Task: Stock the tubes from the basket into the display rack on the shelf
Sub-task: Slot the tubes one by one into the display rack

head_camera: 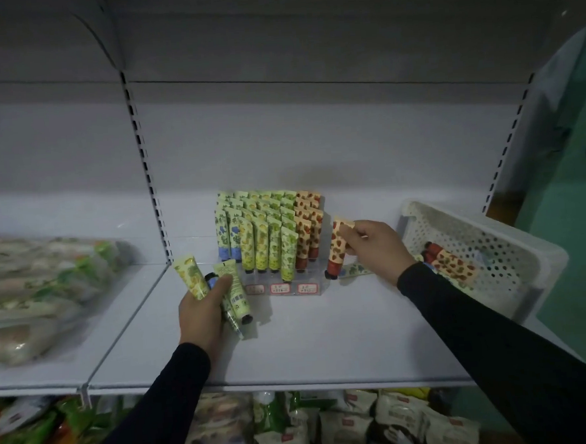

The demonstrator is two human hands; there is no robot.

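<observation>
- Tubes fill the display rack (276, 257) on the white shelf (325, 329), standing cap-down in stepped rows: blue-flowered ones at the left end, yellow and green in the middle, strawberry-print ones at the right end.
- The right hand (375, 247) is just right of the rack, its fingers (349, 234) curled round a strawberry tube (338, 250) that they pinch near its flat crimped end.
- That tube hangs nearly upright with its dark red cap down, close beside the rack's right end but apart from it.
- A green-print tube (354, 270) lies flat on the shelf just below the right fingers.
- The white perforated basket (492, 244) sits tilted on the shelf to the right of the right hand, with more strawberry tubes (452, 263) lying inside it behind the wrist.
- The left hand (204, 306) is at the rack's lower left, fingers wrapped round a bundle of tubes (220, 284): a yellow-print one pointing up, a blue-capped one, and a green one with its barcode showing and black cap down.
- Both arms wear dark sleeves (498, 346).
- Bagged goods (38, 289) lie on the shelf section far left of the left fingers.
- Packets (331, 425) fill the shelf below.
</observation>
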